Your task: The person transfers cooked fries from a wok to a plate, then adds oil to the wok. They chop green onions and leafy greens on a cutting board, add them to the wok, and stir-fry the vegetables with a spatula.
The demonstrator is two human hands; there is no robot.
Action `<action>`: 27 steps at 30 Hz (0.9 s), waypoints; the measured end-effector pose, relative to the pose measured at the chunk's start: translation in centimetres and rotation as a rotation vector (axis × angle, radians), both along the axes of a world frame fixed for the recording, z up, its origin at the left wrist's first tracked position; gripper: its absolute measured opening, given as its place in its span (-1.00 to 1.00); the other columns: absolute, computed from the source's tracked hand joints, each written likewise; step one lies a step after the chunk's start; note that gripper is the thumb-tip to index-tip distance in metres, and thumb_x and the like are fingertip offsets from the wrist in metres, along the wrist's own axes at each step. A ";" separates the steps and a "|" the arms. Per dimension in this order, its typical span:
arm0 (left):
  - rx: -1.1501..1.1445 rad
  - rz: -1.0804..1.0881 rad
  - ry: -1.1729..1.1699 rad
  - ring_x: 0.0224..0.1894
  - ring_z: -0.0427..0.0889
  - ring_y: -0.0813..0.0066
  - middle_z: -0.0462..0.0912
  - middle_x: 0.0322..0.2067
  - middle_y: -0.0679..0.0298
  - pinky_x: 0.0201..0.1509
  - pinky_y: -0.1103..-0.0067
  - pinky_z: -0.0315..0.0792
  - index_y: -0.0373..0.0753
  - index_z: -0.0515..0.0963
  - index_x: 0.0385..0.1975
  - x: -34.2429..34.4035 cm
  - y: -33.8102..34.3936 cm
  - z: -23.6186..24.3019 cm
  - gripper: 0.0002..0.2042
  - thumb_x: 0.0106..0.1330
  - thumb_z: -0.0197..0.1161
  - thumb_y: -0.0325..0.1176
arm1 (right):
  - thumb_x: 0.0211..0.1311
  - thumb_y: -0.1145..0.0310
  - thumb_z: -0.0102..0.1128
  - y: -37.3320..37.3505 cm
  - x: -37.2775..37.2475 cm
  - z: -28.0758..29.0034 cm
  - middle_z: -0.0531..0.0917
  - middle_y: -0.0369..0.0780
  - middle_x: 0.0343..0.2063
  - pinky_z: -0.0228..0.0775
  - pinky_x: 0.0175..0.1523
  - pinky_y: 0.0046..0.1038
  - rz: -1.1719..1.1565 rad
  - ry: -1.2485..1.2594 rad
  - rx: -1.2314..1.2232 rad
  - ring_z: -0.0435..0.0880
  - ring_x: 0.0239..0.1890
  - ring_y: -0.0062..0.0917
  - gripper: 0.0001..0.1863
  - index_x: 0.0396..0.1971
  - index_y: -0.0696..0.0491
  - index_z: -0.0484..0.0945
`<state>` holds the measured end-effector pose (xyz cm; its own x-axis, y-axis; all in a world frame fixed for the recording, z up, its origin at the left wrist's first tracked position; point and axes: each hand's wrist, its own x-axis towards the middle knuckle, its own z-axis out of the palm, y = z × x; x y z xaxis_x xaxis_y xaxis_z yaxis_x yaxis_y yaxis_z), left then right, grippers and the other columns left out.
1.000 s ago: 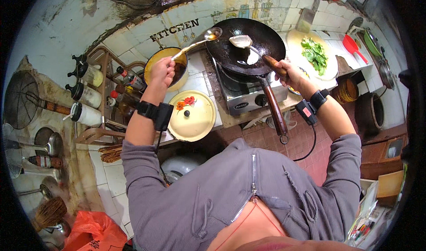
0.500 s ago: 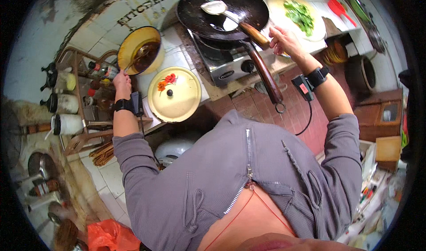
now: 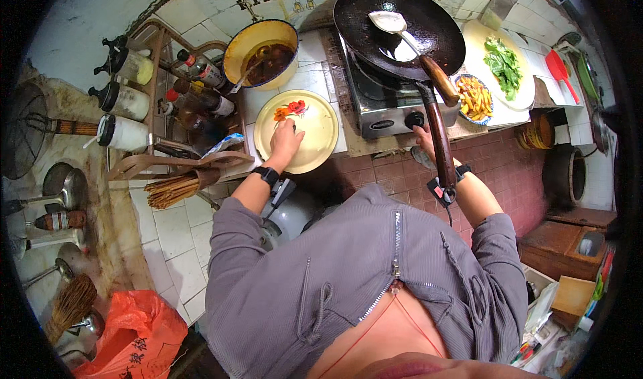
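My left hand [image 3: 287, 140] pinches the knob of a cream enamel lid [image 3: 316, 134] with red flowers, which lies flat on the white tiles. Just behind it stands the yellow enamel pot [image 3: 289, 73], holding dark brown liquid and a ladle [image 3: 246, 75]. At the front of the gas stove [image 3: 383, 113], my right hand [image 3: 424, 140] has its fingers on the black control knob [image 3: 414, 120]; the wok handle [image 3: 440, 134] partly covers this hand. On the stove sits a black wok [image 3: 355, 17], with a wooden-handled spatula [image 3: 390, 23] resting across it.
Right of the wok are a bowl of yellow cut pieces [image 3: 474, 96] and green leaves [image 3: 504, 69] on a round board [image 3: 526, 100]. A rack [image 3: 151, 153] of bottles and jars stands left, beside bundled chopsticks [image 3: 174, 191]. A red bag [image 3: 144, 325] lies lower left.
My left hand has left the ladle in the pot and moved to the lid's knob. My right hand has come down from beside the spatula handle to the stove knob. The view has shifted.
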<state>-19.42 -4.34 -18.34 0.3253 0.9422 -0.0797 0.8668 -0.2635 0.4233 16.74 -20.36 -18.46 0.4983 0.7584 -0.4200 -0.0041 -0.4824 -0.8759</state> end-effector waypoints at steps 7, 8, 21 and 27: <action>0.158 -0.062 0.318 -0.19 0.49 0.12 0.42 -0.20 0.04 -0.12 0.34 0.40 -0.23 0.42 -0.20 1.5 1.1 0.2 -0.67 0.01 0.20 -0.30 | 0.00 0.34 0.25 -1.0 1.3 -1.8 0.43 -0.40 -0.61 0.37 -0.60 -0.60 0.021 0.682 0.154 0.45 -0.59 -0.65 -0.75 -0.33 0.02 0.40; 0.132 -0.053 0.323 -0.19 0.49 0.12 0.43 -0.20 0.04 -0.13 0.34 0.41 -0.23 0.43 -0.20 1.3 1.5 0.0 -0.67 0.01 0.19 -0.30 | 0.00 0.34 0.26 -1.2 1.5 -2.4 0.44 -0.39 -0.59 0.40 -0.58 -0.60 0.031 0.560 0.145 0.46 -0.58 -0.64 -0.73 -0.31 0.02 0.41; 0.021 -0.412 0.347 -0.41 0.56 0.07 0.56 -0.50 -0.01 -0.28 0.31 0.42 -0.33 0.45 -0.43 2.5 3.8 11.7 -0.71 -0.06 0.22 -0.25 | 0.19 0.16 0.06 -4.4 2.5 -0.3 0.48 -0.36 -0.66 0.25 -0.54 -0.64 0.004 0.284 0.060 0.41 -0.64 -0.71 -0.72 -0.47 0.09 0.50; 0.141 -0.444 0.341 -0.38 0.57 0.13 0.58 -0.47 0.02 -0.28 0.38 0.42 -0.31 0.52 -0.41 3.7 13.7 18.5 -0.70 -0.11 0.23 -0.23 | 0.14 0.06 0.09 -9.3 3.5 -0.8 0.48 -0.36 -0.71 0.23 -0.66 -0.64 -0.240 0.205 -0.048 0.42 -0.78 -0.68 -0.68 -0.48 0.05 0.47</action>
